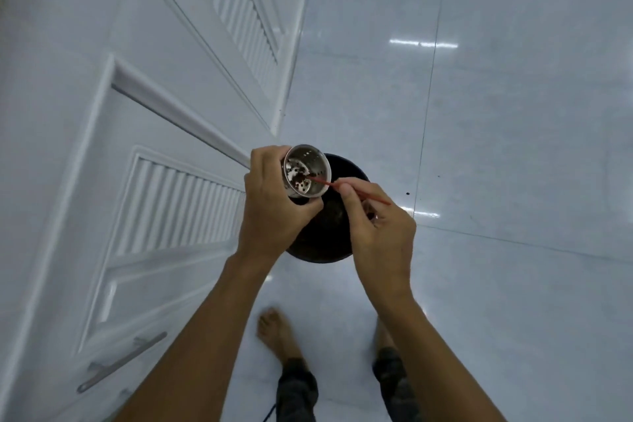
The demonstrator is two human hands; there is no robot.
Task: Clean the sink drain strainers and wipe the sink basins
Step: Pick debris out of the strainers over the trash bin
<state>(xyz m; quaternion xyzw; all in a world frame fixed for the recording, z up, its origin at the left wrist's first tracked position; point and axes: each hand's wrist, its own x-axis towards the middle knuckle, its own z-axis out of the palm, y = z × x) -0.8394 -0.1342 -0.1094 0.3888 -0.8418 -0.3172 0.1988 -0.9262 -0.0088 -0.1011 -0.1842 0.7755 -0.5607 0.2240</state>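
Note:
My left hand point(274, 202) grips a round metal sink strainer point(310, 164), a perforated steel cup tilted so its inside faces me. Dark dirt sits at its bottom among the holes. My right hand point(378, 226) pinches a thin red stick point(329, 184) whose tip pokes into the dirt inside the strainer. Both hands hover over a black round bin point(325, 243) that stands on the floor below. The sink itself is out of view.
White louvred cabinet doors point(164, 202) run along the left, one with a grey bar handle point(120, 361). The floor is glossy white tile point(513, 147) with a small dark speck point(407, 193). My bare feet point(274, 329) stand just behind the bin.

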